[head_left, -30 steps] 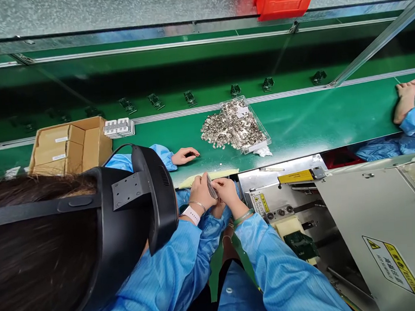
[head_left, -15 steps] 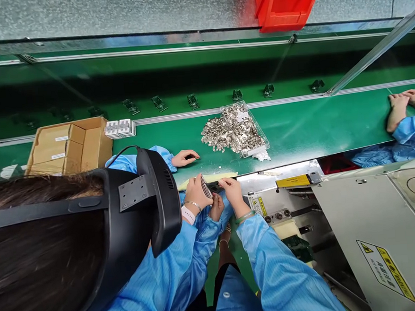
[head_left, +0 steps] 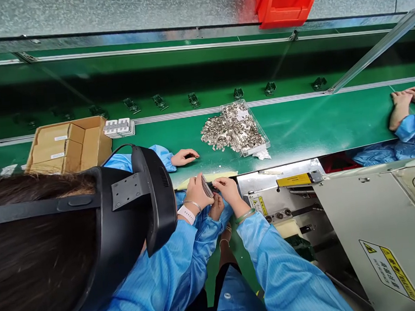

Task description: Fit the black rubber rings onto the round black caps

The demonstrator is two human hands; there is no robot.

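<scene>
We wear a blue striped antistatic smock (head_left: 286, 268) and, over dark hair, a black headset (head_left: 153, 197) with a wide strap (head_left: 37, 212), a slotted vent (head_left: 164, 176), a dark grey screwed plate (head_left: 128, 190) and a thin black cable (head_left: 116, 151). Our left hand (head_left: 199, 191) has a white watch strap (head_left: 186, 214) and thin silver bangle (head_left: 193, 205) at the wrist; our right hand (head_left: 227, 192), a green bangle (head_left: 245, 215).

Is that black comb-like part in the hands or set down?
In the hands: the black comb-like part is held up between the left hand and the right hand.
</scene>
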